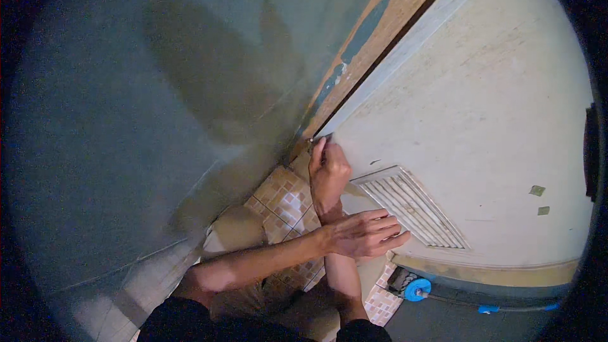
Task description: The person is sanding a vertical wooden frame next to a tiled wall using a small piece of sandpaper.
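Observation:
A worn off-white door (468, 114) fills the right side, with a slatted vent (415, 206) set low in it. My right hand (330, 168) reaches up to the door's lower corner beside the frame. Its fingers are closed at a small dark thing I cannot make out. Crossing over my right forearm, my left hand (367, 234) points to the right. Its fingers are apart and slightly bent, with the tips at the vent's lower edge; whether they touch it I cannot tell. I see nothing held in that hand.
A wooden door frame (354, 66) with peeling paint meets a blue-grey wall (114, 120) on the left. Patterned tiles (282, 199) cover the floor below. At the lower right lies a round blue plastic piece (417, 289), with a thin dark pipe or hose (459, 302) beside it.

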Demonstrator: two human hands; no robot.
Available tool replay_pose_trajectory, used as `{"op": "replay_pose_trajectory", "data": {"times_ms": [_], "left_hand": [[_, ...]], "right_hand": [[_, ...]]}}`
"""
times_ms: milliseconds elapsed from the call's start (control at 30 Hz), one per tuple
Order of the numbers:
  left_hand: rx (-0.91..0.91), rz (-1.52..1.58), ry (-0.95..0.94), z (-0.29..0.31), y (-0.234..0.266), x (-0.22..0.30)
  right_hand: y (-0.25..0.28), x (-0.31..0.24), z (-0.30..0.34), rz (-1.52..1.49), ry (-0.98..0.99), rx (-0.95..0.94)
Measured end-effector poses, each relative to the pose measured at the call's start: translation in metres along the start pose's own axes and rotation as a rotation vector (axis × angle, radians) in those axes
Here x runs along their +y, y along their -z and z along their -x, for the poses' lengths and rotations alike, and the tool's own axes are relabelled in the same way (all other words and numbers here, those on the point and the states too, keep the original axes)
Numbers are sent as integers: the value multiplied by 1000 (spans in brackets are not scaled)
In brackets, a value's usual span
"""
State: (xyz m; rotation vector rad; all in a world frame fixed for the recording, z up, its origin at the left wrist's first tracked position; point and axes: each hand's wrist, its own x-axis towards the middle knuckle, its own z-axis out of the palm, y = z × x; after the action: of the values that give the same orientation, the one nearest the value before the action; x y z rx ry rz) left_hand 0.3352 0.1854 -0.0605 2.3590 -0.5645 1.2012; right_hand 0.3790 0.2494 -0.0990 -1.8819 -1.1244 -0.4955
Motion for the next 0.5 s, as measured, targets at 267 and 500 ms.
{"op": "replay_pose_trajectory", "data": {"times_ms": [267, 500], "left_hand": [[-22, 35, -4, -4, 2, 0], [-4, -5, -11, -2, 3, -1]], "right_hand": [[-18, 22, 33, 96, 21, -125], [0, -3, 2, 44, -22, -50]]}}
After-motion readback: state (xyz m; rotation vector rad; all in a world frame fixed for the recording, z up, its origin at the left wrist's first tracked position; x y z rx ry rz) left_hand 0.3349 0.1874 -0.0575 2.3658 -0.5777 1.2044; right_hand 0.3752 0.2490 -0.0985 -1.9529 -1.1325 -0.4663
